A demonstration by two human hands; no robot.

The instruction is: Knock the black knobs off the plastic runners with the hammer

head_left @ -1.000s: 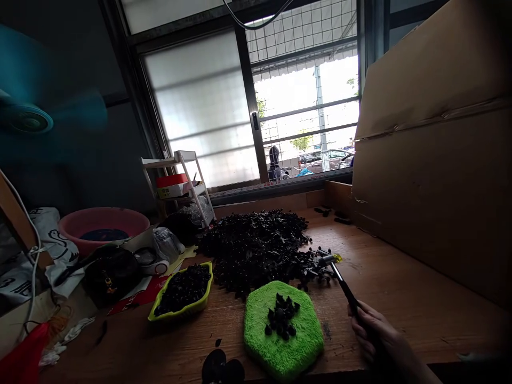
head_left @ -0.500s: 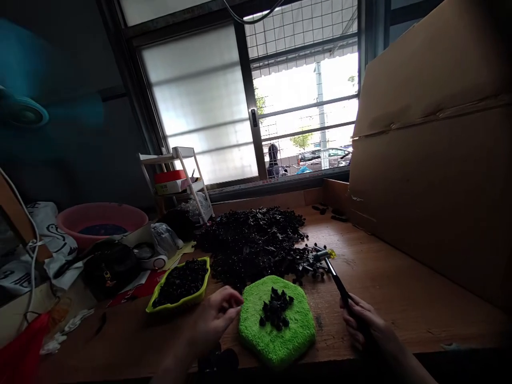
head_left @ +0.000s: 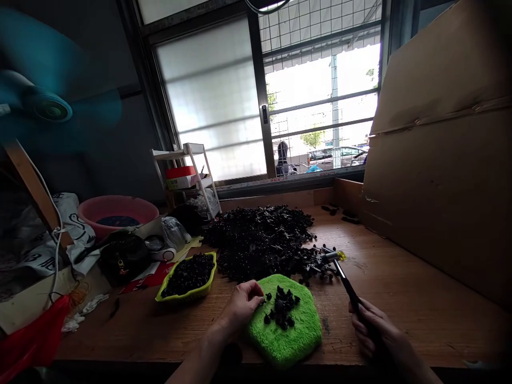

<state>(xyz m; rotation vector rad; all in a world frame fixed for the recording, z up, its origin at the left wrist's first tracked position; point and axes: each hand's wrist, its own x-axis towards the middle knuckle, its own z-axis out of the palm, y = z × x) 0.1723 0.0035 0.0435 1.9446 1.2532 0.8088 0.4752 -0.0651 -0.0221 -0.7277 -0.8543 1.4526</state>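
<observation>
My right hand [head_left: 378, 328] is wrapped round the dark handle of a small hammer [head_left: 347, 282]. Its head, with a yellow end, is raised to the right of the green fuzzy pad [head_left: 298, 341]. At the pad's left edge my left hand [head_left: 243, 306] has thumb and forefinger pinched together; whatever is between the tips is too small to make out. A cluster of small black round-headed parts [head_left: 282, 306] lies on the middle of the pad. One loose black part [head_left: 269, 296] sits close to my left fingertips.
Behind the pad spreads a large heap of black parts [head_left: 260, 240] on the wooden table [head_left: 384, 266]. A yellow-green basket [head_left: 188, 293] full of black pieces stands at left. Cardboard [head_left: 436, 186] walls the right side. A blue fan [head_left: 50, 106] and pink basin [head_left: 120, 205] are far left.
My left hand has moved right, from beside the pad to its left edge. The hammer stays in my right hand. The camera has turned slightly left.
</observation>
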